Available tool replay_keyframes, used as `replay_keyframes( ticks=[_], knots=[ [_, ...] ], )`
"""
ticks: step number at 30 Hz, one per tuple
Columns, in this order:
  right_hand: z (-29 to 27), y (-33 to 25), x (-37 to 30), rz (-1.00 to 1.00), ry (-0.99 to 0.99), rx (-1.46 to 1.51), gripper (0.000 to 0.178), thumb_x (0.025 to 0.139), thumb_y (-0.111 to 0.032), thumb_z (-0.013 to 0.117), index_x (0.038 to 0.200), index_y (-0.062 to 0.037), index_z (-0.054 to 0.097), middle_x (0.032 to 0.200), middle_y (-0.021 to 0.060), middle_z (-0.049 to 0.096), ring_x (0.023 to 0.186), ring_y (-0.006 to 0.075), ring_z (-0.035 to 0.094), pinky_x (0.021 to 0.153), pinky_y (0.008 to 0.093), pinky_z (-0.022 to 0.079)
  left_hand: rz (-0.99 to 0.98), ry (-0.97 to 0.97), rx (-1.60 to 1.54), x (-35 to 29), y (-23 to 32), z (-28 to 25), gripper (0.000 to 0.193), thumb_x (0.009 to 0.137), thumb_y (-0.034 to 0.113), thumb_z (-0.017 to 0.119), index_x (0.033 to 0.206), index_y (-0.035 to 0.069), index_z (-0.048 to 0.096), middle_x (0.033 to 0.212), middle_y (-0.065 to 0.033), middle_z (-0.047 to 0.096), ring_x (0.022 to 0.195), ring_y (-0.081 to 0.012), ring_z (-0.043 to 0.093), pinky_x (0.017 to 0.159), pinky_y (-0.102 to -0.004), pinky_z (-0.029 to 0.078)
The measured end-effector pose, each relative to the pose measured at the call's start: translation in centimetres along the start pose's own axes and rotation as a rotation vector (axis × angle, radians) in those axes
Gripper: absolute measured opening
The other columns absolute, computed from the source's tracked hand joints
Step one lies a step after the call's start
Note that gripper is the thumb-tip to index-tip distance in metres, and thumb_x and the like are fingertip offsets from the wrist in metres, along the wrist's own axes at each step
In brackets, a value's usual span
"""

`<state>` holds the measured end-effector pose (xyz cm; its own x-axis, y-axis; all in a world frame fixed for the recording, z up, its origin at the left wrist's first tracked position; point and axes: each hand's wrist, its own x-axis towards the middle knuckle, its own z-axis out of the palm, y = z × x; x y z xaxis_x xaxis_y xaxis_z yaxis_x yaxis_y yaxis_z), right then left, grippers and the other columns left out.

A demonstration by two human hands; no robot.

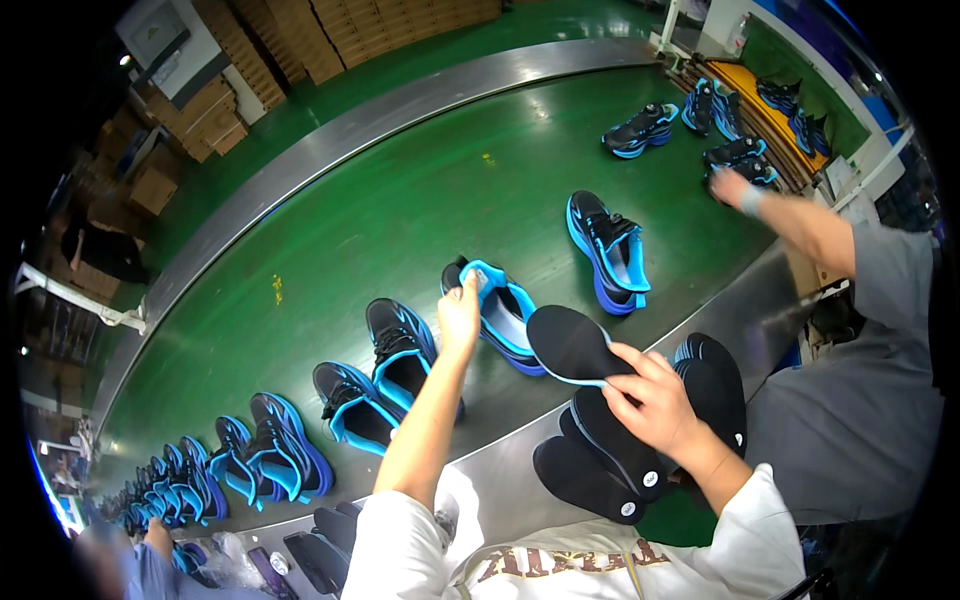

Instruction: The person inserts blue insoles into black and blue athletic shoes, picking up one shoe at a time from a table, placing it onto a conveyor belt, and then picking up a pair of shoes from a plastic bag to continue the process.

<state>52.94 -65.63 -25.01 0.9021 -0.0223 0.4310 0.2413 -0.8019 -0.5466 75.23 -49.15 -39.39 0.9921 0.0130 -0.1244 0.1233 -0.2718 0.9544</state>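
My left hand (459,312) pinches the blue tongue of a black and blue sneaker (505,320) lying on the green conveyor belt (400,200), pulling its opening wide. A black insole (568,344) with a pale edge is gripped in my right hand (652,400), its toe end pointing toward that sneaker. Under my right hand lies a stack of black insoles (600,465) on the belt's metal rim.
More black and blue sneakers line the belt: two (385,385) to the left, one (607,250) to the right, several far left (240,460). A co-worker in grey (850,400) reaches a hand (730,187) toward sneakers at upper right. Cardboard boxes (300,40) stand beyond.
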Motion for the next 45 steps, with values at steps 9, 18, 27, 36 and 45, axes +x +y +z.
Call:
replay_keyframes(
  ticks=[9,18,27,36,45],
  knots=[
    [10.5,4.8,5.0,-0.122,-0.439,-0.348,0.013,0.068,-0.011,0.054,0.066,-0.0011,0.063,0.089,0.0103,0.059,0.083,0.0259,0.053,0.075,0.0349,0.045,-0.208,-0.18,-0.087,-2.4,0.8,-0.5,0.044,0.078,0.045,0.058,0.064,0.003,0.057,0.056,0.0014,0.047,0.049,-0.0075,0.037,0.044,-0.0252,0.027],
    [17.7,5.6,6.9,0.186,-0.574,-0.297,0.019,0.077,-0.009,0.046,0.087,0.0004,0.059,0.106,0.0193,0.05,0.096,0.0324,0.053,0.081,0.0413,0.046,-0.065,-0.153,0.066,-1.6,-0.2,-0.8,0.053,0.082,0.047,0.051,0.07,-0.004,0.056,0.058,-0.0116,0.053,0.059,-0.0173,0.049,0.056,-0.0348,0.041],
    [8.9,-3.7,10.6,-0.354,-0.305,0.075,0.024,0.072,-0.022,0.064,0.088,-0.0043,0.059,0.101,0.015,0.054,0.086,0.0304,0.054,0.072,0.0378,0.045,-0.064,-0.308,-0.099,-1.9,0.5,-2.0,0.052,0.081,0.037,0.06,0.108,-0.006,0.051,0.095,-0.0114,0.059,0.088,-0.0149,0.054,0.078,-0.027,0.042],
    [0.5,-17.4,15.5,-1.173,0.467,0.727,0.042,0.064,-0.01,0.063,0.102,-0.0271,0.056,0.091,0.015,0.053,0.06,0.0176,0.048,0.045,0.0252,0.037,0.054,-0.195,-0.004,-2.4,-0.3,-1.5,0.054,0.076,0.045,0.061,0.098,-0.004,0.057,0.062,-0.0046,0.051,0.055,-0.0095,0.044,0.048,-0.0257,0.034],
    [-1.1,-12.4,13.2,-0.702,-0.003,0.272,0.028,0.066,-0.008,0.065,0.091,-0.0019,0.056,0.1,0.0142,0.054,0.078,0.0275,0.056,0.071,0.0356,0.046,0.202,-0.176,-0.132,-1.8,-4.8,-1.3,0.055,0.077,0.041,0.06,0.114,0.001,0.05,0.099,-0.018,0.06,0.091,-0.0241,0.059,0.08,-0.0302,0.044]
  ],
)
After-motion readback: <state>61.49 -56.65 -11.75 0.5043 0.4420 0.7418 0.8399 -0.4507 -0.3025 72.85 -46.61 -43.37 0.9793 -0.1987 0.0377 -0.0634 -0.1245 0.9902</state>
